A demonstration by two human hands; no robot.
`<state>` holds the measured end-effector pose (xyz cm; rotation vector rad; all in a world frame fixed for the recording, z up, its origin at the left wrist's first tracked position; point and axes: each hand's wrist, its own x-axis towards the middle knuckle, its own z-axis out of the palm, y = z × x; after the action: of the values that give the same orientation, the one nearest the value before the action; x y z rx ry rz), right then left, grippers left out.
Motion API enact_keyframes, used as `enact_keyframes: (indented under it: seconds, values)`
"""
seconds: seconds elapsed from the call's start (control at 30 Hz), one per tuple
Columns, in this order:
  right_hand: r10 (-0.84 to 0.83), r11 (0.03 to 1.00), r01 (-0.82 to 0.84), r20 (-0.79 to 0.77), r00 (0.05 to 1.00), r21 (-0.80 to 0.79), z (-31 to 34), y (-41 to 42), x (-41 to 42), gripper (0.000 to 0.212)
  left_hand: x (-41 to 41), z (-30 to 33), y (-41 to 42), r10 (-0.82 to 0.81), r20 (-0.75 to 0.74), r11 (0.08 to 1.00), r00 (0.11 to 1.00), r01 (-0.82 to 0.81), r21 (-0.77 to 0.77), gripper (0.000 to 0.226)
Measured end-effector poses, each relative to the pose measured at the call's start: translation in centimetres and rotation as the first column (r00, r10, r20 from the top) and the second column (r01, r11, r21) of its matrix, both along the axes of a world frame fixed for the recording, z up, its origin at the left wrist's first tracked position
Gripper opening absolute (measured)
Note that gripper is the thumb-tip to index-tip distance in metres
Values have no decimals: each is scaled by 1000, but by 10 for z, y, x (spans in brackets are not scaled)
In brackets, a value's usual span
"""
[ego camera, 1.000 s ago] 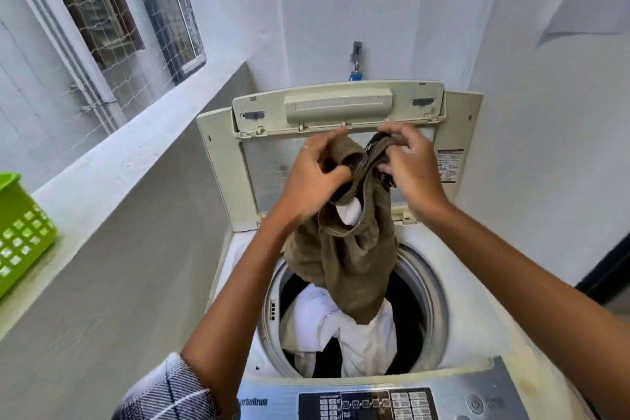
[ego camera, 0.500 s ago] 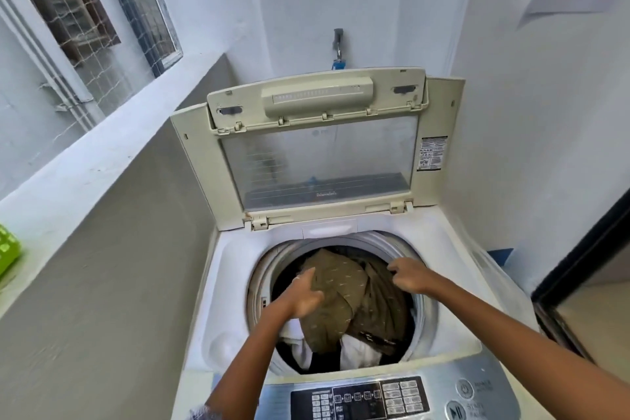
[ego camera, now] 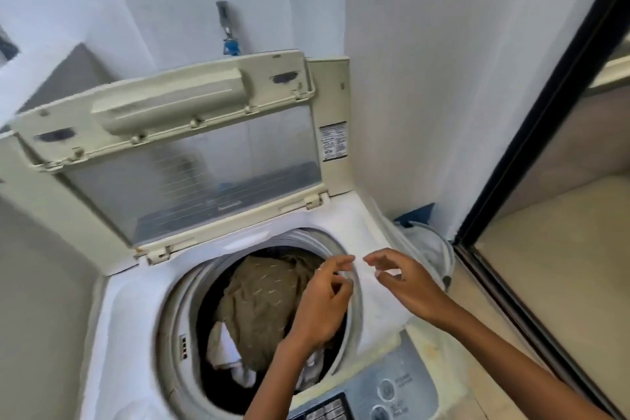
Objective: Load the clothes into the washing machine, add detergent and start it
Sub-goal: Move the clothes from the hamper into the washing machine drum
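Observation:
A top-loading washing machine (ego camera: 129,303) stands with its lid (ego camera: 191,160) raised against the wall. In the drum lies an olive-brown garment (ego camera: 259,303) on top of white clothes (ego camera: 238,372). My left hand (ego camera: 324,303) hovers over the right side of the drum, fingers apart and holding nothing. My right hand (ego camera: 405,280) is over the machine's white top just right of the drum rim, fingers spread and empty. The control panel (ego camera: 385,395) shows at the bottom edge. No detergent is in view.
A tap (ego camera: 226,32) is on the wall behind the lid. A laundry bag or basket with pale cloth (ego camera: 429,249) sits on the floor right of the machine. A dark-framed sliding door (ego camera: 531,133) runs along the right.
The olive garment, held up over the drum a second ago, now lies inside it. Both hands have let go and shifted right, out toward the drum's right rim. The view has swung right.

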<state>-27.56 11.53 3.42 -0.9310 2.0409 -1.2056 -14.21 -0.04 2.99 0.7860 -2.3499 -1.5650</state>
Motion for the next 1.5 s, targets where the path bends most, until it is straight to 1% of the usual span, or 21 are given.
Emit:
enact_keyframes:
  seconds: [0.17, 0.27, 0.33, 0.4, 0.5, 0.57, 0.63, 0.7, 0.77, 0.83, 0.9, 1.0, 1.07, 1.13, 1.17, 1.27, 1.33, 1.4, 1.43, 1.47, 1.5]
  values:
    - [-200, 978, 203, 69, 977, -41, -8, 49, -74, 22, -83, 16, 37, -120, -60, 993, 991, 121, 11, 32]
    - [-335, 941, 339, 141, 932, -7, -28, 72, -125, 22, -146, 19, 58, -155, -27, 988, 988, 155, -21, 28]
    - [-413, 910, 411, 200, 889, 51, -49, 85, -165, 23, -197, 8, 73, -159, 70, 984, 985, 164, -70, 25]
    - [-472, 882, 457, 243, 848, 119, -75, 95, -199, 22, -242, -11, 86, -178, 217, 976, 960, 200, -83, 27]
    - [-519, 849, 452, 267, 812, 275, -126, 104, -253, 15, -313, -64, 101, -262, 470, 958, 843, 285, 23, 32]
    - [-532, 829, 429, 273, 801, 358, -159, 102, -276, 13, -343, -108, 104, -294, 576, 952, 762, 285, 110, 32]
    - [-529, 815, 393, 269, 805, 425, -195, 92, -295, 11, -362, -155, 103, -296, 660, 955, 690, 241, 175, 34]
    - [-493, 820, 326, 291, 820, 470, -231, 77, -311, 12, -371, -202, 96, -270, 727, 962, 631, 156, 223, 35]
    - [-434, 830, 242, 310, 846, 502, -266, 57, -324, 14, -371, -245, 83, -237, 765, 968, 599, 81, 236, 31]
    - [-361, 830, 144, 321, 876, 540, -308, 35, -338, 19, -369, -289, 68, -211, 786, 972, 581, 39, 232, 28]
    - [-289, 819, 57, 325, 900, 571, -349, 13, -349, 24, -366, -329, 52, -179, 799, 971, 574, -27, 237, 31]
    - [-180, 796, -57, 326, 928, 602, -429, -23, -364, 25, -368, -396, 28, -133, 817, 975, 561, -76, 210, 33]
    - [-90, 762, -135, 310, 946, 633, -486, -45, -372, 26, -374, -441, 13, -93, 817, 974, 569, -118, 193, 31]
    - [-11, 696, -210, 303, 953, 687, -548, -63, -375, 36, -382, -488, 1, -82, 818, 962, 569, -168, 214, 32]
    - [17, 651, -247, 312, 950, 718, -578, -69, -374, 44, -385, -511, -2, -83, 823, 951, 562, -203, 234, 35]
    - [147, 482, -323, 288, 946, 814, -650, -77, -370, 79, -391, -569, -7, -73, 830, 915, 553, -293, 277, 42]
    - [250, 388, -345, 263, 932, 854, -686, -83, -366, 101, -387, -603, -3, -78, 848, 888, 524, -351, 298, 46]
    - [372, 341, -388, 256, 892, 856, -711, -86, -355, 118, -379, -629, 2, -64, 865, 842, 498, -438, 314, 45]
    - [458, 304, -416, 252, 852, 857, -726, -84, -345, 124, -371, -642, 7, -56, 873, 817, 485, -480, 320, 44]
    - [540, 268, -437, 241, 806, 859, -740, -79, -336, 126, -364, -653, 11, -47, 880, 791, 473, -520, 321, 43]
    - [588, 246, -451, 238, 773, 858, -751, -72, -325, 123, -358, -661, 14, -46, 888, 766, 458, -554, 325, 44]
